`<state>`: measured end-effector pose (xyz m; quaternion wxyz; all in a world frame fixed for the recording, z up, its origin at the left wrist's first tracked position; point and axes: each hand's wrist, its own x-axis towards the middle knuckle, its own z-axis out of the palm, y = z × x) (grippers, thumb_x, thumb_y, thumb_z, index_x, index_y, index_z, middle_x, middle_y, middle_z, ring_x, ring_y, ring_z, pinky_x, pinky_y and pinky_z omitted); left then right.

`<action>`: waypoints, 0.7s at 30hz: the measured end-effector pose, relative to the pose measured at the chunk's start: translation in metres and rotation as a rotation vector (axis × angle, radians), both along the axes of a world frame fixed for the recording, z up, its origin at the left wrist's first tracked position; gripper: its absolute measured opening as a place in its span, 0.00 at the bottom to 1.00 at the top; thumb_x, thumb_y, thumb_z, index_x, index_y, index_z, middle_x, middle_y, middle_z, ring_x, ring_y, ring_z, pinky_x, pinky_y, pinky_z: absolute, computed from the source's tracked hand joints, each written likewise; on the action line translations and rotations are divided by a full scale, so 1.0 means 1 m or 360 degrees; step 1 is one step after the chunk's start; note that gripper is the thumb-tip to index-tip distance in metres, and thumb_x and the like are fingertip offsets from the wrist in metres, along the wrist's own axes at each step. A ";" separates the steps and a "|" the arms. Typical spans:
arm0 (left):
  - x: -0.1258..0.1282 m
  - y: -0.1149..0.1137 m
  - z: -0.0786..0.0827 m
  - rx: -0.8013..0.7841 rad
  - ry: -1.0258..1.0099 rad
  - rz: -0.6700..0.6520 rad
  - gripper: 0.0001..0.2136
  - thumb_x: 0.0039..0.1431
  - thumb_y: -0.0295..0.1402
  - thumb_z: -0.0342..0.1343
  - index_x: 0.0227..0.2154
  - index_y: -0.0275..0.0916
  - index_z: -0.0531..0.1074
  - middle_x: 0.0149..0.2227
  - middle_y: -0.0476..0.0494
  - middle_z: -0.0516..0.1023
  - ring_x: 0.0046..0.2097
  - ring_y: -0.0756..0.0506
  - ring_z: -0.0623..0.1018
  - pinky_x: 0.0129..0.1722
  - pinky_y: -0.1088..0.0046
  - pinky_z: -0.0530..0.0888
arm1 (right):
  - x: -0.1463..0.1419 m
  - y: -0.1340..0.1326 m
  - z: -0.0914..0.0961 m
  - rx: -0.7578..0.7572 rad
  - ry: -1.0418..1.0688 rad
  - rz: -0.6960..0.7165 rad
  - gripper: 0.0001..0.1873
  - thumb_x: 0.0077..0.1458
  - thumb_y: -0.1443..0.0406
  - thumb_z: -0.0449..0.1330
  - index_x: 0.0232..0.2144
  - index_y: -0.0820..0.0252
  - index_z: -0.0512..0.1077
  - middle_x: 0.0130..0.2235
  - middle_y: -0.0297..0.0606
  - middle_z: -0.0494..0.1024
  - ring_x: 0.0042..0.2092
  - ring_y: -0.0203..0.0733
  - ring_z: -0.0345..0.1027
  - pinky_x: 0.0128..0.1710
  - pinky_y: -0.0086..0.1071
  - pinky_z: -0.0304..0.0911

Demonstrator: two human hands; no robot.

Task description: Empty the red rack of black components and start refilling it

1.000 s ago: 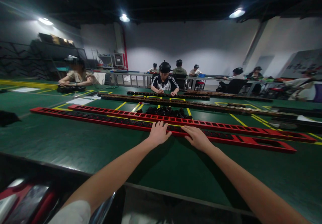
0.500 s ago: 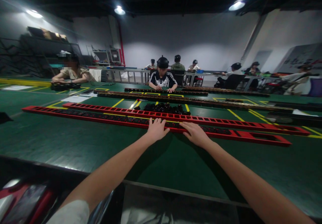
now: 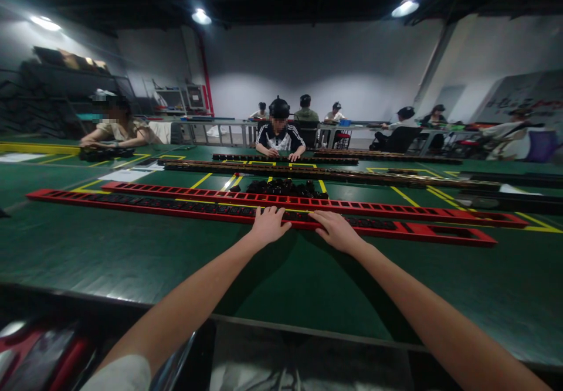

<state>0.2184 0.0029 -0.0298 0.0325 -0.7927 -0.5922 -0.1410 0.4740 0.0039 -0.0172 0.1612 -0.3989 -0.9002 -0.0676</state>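
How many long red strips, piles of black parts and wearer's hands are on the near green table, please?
Long red strips: 2, near red strip and far red strip
Piles of black parts: 1, black pile
Wearer's hands: 2, left hand and right hand
Total: 5

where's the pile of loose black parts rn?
Head view, mid-table: the pile of black parts sits just behind the far red rail, straight beyond the left hand and right hand.
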 end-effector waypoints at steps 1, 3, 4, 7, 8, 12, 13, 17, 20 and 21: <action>0.000 0.000 0.000 0.0005 0.0004 -0.0001 0.30 0.66 0.53 0.43 0.62 0.40 0.62 0.60 0.32 0.70 0.61 0.31 0.67 0.63 0.40 0.55 | 0.000 0.000 0.000 0.0001 0.0001 0.0002 0.27 0.62 0.65 0.54 0.63 0.61 0.63 0.62 0.47 0.68 0.62 0.55 0.62 0.60 0.52 0.60; 0.000 0.000 0.000 0.0017 0.0014 -0.0009 0.30 0.66 0.52 0.43 0.62 0.38 0.62 0.59 0.32 0.70 0.61 0.31 0.67 0.63 0.41 0.55 | 0.000 0.001 -0.001 0.0003 0.0004 0.0008 0.27 0.62 0.66 0.54 0.63 0.60 0.64 0.62 0.47 0.69 0.62 0.55 0.62 0.60 0.51 0.60; 0.000 0.000 0.000 0.0022 0.0021 -0.0018 0.29 0.66 0.51 0.43 0.62 0.37 0.62 0.59 0.31 0.70 0.62 0.32 0.67 0.64 0.43 0.54 | 0.000 0.000 -0.001 0.0003 0.0007 0.0009 0.27 0.62 0.66 0.54 0.63 0.60 0.64 0.62 0.47 0.69 0.62 0.55 0.62 0.60 0.51 0.60; 0.003 -0.003 0.002 0.0025 0.0045 -0.0067 0.30 0.65 0.48 0.47 0.63 0.33 0.61 0.62 0.30 0.67 0.64 0.33 0.64 0.67 0.50 0.53 | 0.000 0.000 -0.002 0.0004 0.0012 0.0010 0.27 0.62 0.66 0.54 0.63 0.60 0.64 0.62 0.47 0.69 0.63 0.54 0.61 0.60 0.51 0.60; 0.004 -0.005 0.003 0.0023 0.0051 -0.0086 0.30 0.65 0.47 0.48 0.63 0.32 0.60 0.64 0.31 0.64 0.65 0.34 0.62 0.67 0.52 0.53 | 0.000 0.000 -0.002 0.0005 0.0014 0.0010 0.27 0.62 0.66 0.54 0.63 0.60 0.64 0.62 0.47 0.69 0.63 0.54 0.61 0.60 0.51 0.60; 0.011 -0.010 0.004 -0.0009 0.0054 -0.0144 0.31 0.64 0.46 0.48 0.65 0.33 0.58 0.67 0.32 0.61 0.67 0.35 0.60 0.68 0.54 0.53 | 0.000 0.000 -0.002 0.0001 0.0021 0.0013 0.27 0.62 0.66 0.54 0.63 0.59 0.64 0.62 0.47 0.68 0.63 0.54 0.61 0.60 0.51 0.60; 0.011 -0.010 0.005 -0.0019 0.0051 -0.0148 0.31 0.64 0.46 0.48 0.65 0.33 0.57 0.66 0.32 0.62 0.67 0.35 0.60 0.68 0.51 0.52 | 0.000 0.000 -0.002 -0.0002 0.0021 0.0015 0.27 0.62 0.66 0.54 0.63 0.59 0.64 0.62 0.47 0.68 0.63 0.54 0.61 0.60 0.51 0.60; 0.010 -0.010 0.006 -0.0062 0.0026 -0.0173 0.30 0.64 0.45 0.49 0.65 0.38 0.56 0.66 0.33 0.62 0.67 0.34 0.59 0.67 0.41 0.49 | 0.000 0.000 -0.001 -0.0010 0.0025 0.0008 0.27 0.61 0.66 0.54 0.63 0.57 0.63 0.62 0.47 0.69 0.63 0.54 0.61 0.60 0.51 0.60; 0.008 -0.010 0.007 -0.0072 0.0017 -0.0204 0.29 0.64 0.44 0.49 0.65 0.38 0.56 0.66 0.33 0.62 0.67 0.34 0.60 0.66 0.42 0.52 | 0.000 -0.001 0.000 -0.0016 0.0031 0.0009 0.27 0.62 0.66 0.54 0.63 0.58 0.63 0.62 0.47 0.69 0.62 0.54 0.61 0.60 0.52 0.60; 0.007 -0.010 0.008 -0.0071 0.0017 -0.0214 0.29 0.64 0.44 0.50 0.65 0.38 0.56 0.66 0.33 0.62 0.67 0.34 0.61 0.66 0.43 0.53 | 0.001 -0.001 0.000 -0.0020 0.0033 0.0011 0.27 0.62 0.65 0.54 0.63 0.58 0.63 0.62 0.47 0.69 0.62 0.54 0.61 0.60 0.52 0.60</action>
